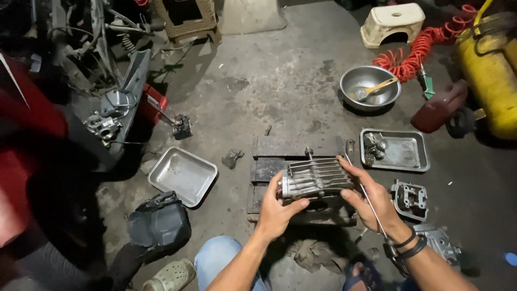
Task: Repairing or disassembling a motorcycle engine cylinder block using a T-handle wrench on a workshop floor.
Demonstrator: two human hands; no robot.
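The left hand [277,207] reaches up from the lower middle of the view, palm toward the finned grey metal engine cylinder block [315,178], with its thumb laid along the block's near lower edge and its fingers wrapped over the left end. The right hand [369,194] comes in from the lower right, its wrist ringed by dark bands, fingers curled around the block's right end. Both hands are closed on the block and hold it between them, raised just above a stack of dark wooden planks [269,153] on the concrete floor. A thin metal rod [371,207] runs slantwise across the right palm; whether the hand pinches it I cannot tell.

Right of the block lies a rectangular steel tray [409,153] with small parts, and below that a grey cylinder head casting [410,200]. An empty steel tray [183,175] sits to the left, and a round steel bowl [358,81] with a wooden-handled tool stands farther back.
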